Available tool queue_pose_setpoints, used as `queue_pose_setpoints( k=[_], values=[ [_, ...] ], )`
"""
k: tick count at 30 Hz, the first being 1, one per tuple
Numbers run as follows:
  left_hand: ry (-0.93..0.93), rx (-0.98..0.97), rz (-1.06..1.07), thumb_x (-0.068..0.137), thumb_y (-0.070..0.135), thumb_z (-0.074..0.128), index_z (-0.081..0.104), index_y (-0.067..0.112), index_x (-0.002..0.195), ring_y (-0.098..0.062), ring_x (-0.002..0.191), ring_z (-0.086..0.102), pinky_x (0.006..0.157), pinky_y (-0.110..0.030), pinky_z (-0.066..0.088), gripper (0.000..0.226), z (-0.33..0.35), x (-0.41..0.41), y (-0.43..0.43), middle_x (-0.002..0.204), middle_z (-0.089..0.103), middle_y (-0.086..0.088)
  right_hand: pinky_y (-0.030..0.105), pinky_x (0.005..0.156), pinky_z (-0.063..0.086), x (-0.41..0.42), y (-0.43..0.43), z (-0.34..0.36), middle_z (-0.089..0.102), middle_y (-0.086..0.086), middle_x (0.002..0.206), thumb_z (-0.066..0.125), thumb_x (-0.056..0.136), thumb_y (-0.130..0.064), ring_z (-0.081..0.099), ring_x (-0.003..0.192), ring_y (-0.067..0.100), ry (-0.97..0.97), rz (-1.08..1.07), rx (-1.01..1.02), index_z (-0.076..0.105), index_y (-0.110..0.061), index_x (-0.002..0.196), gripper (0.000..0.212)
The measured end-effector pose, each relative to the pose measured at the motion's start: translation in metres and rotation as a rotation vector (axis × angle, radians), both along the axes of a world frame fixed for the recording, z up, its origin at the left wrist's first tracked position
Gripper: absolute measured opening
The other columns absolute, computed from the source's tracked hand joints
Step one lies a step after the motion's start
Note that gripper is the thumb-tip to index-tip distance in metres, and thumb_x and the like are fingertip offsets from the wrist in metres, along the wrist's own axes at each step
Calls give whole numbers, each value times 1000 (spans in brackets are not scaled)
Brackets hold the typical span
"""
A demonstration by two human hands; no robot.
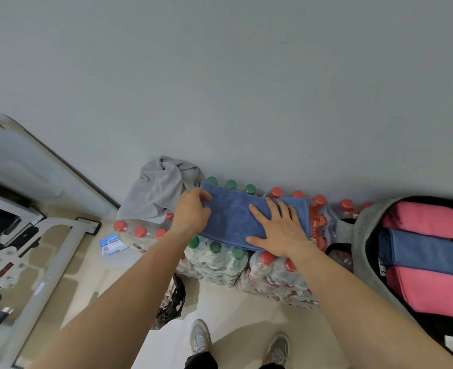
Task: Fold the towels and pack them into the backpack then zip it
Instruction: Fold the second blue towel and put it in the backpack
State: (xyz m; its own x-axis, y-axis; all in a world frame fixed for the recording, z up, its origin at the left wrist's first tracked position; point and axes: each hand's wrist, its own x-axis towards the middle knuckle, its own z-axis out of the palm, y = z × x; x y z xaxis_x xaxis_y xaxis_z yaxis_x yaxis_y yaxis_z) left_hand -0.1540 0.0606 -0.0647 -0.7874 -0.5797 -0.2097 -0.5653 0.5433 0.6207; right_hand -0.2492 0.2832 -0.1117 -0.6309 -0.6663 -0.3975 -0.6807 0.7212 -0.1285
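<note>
Head view: backpack point(361, 235) holds three folded towels point(427, 249); left hand point(192, 211) grips the blue towel point(233, 214), right hand point(278, 230) presses flat on it; grey towel point(156, 187) lies unfolded, zipping not yet done.

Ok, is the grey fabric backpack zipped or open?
Open: the grey fabric backpack shows a folded pink towel, a packed blue towel and a second pink towel inside.

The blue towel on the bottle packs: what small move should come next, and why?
Probably fold its left end over to the right. The left hand grips that end of the blue towel, the right hand presses the other half flat, and the strip looks longer than the folded towels in the backpack.
</note>
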Motion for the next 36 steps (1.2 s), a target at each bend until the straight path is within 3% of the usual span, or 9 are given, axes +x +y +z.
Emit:
queue_pose_setpoints(
  k=[6, 11, 14, 17, 21, 26, 33, 36],
  values=[
    [163, -4, -91, 79, 6, 61, 70, 19, 111, -10, 84, 53, 76, -19, 39, 36, 46, -18, 20, 100, 61, 5, 57, 119, -5, 6, -10, 2, -14, 7, 164, 33, 84, -81, -12, 149, 37, -19, -49, -30, -10, -42, 154, 91],
    [224, -11, -209, 81, 8, 62, 69, 17, 116, -10, 89, 55, 76, -15, 38, 37, 52, -35, 61, 117, 61, 2, 50, 122, 6, 2, 19, 12, 5, 10, 164, 31, 92, -71, 2, 151, 32, 95, -104, -132, 2, -28, 158, 84],
    [191, -6, -298, 84, 10, 64, 67, 18, 121, -18, 96, 59, 77, -19, 38, 38, 39, -43, 92, 126, 57, -1, 45, 122, 14, 3, 52, 14, 10, 13, 164, 34, 101, -49, 9, 150, 32, 135, -247, -172, 8, -17, 158, 70],
    [149, 3, -373, 85, 11, 64, 64, 17, 126, -23, 111, 58, 87, -26, 42, 41, 20, -50, 123, 135, 53, -3, 42, 122, 13, 11, 75, 10, 2, 14, 164, 40, 102, -38, 3, 151, 33, 28, -302, -175, 5, -12, 158, 71],
    [82, 4, -457, 84, 11, 64, 60, 15, 131, -23, 119, 55, 96, -23, 38, 47, -2, -59, 155, 139, 49, -6, 41, 122, 13, 14, 88, 4, 0, 13, 163, 46, 100, -41, -1, 151, 31, -50, -352, -211, 7, -13, 158, 74],
    [8, -36, -505, 86, 16, 65, 56, 17, 135, -26, 112, 58, 91, -35, 47, 50, -20, -67, 172, 141, 45, -4, 39, 120, 17, 11, 93, 5, 4, 12, 163, 55, 97, -39, 4, 150, 31, -99, -413, -271, 11, -11, 157, 79],
    [56, -49, -510, 88, 17, 63, 55, 18, 136, -23, 109, 58, 83, -29, 47, 49, -22, -66, 181, 138, 46, -2, 37, 121, 13, 13, 99, 6, 3, 9, 163, 56, 96, -39, 3, 151, 29, -100, -408, -272, 14, -12, 157, 78],
    [27, -54, -538, 90, 24, 61, 61, 23, 129, -22, 108, 60, 84, -36, 52, 39, -18, -67, 183, 133, 55, -3, 38, 122, 17, 11, 97, 4, 4, 8, 164, 55, 97, -29, 4, 151, 28, -146, -429, -291, 16, -11, 157, 74]
  ],
)
